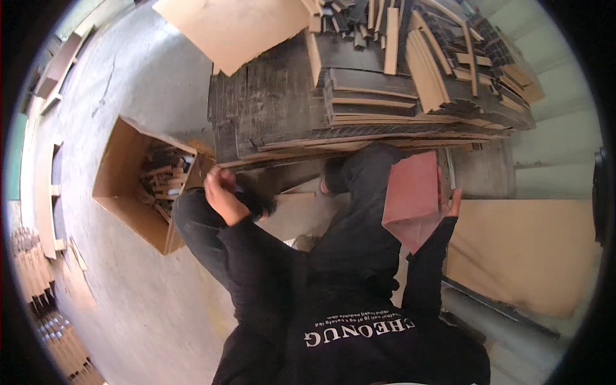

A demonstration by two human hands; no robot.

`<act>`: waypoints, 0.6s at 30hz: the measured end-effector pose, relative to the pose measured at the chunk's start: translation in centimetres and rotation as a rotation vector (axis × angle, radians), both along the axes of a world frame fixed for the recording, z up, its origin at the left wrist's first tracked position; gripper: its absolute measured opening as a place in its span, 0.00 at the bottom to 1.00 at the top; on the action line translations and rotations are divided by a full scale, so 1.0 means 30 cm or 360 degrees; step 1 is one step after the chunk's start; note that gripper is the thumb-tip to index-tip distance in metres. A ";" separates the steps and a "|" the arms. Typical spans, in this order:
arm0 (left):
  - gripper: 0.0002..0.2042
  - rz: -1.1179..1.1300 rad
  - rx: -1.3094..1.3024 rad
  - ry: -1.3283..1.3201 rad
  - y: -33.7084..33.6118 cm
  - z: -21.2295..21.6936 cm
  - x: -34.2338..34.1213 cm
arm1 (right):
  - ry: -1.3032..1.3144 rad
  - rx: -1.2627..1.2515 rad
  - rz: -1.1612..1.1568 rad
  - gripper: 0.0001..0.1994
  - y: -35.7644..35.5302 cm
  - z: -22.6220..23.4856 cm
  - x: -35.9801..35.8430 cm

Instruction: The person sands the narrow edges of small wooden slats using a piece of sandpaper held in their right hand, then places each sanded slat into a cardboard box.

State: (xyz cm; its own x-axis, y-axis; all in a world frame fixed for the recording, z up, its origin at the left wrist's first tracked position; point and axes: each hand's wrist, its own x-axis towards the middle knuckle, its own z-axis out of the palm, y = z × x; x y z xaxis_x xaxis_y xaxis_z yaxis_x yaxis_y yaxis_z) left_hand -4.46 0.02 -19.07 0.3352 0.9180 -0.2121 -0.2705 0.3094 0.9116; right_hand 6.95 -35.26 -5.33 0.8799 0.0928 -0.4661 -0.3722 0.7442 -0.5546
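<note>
My right hand (453,204) grips the right side of a reddish box-shaped piece (416,192), fingers partly hidden behind it. The piece stands tilted over my right thigh, its broad flat face turned up. What it is made of I cannot tell. My left hand (226,196) is raised above my left knee with its fingers curled in. Whether something small is between them does not show clearly. Just left of that hand an open cardboard box (122,186) leans toward me, with several small brown strips (168,176) inside.
Ahead is a dark stack of flat boards (263,96), with many loose brown and black strips (427,70) heaped on it. A tan sheet (237,29) overhangs its far left. At right lies a large tan board (523,250). Bundled strips (51,314) lie at the lower left.
</note>
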 end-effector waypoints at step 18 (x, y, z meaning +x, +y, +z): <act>0.08 -0.1288 -0.0377 0.1253 -0.503 -1.503 -0.181 | 0.0368 -0.0658 0.0305 0.26 0.070 -0.325 0.301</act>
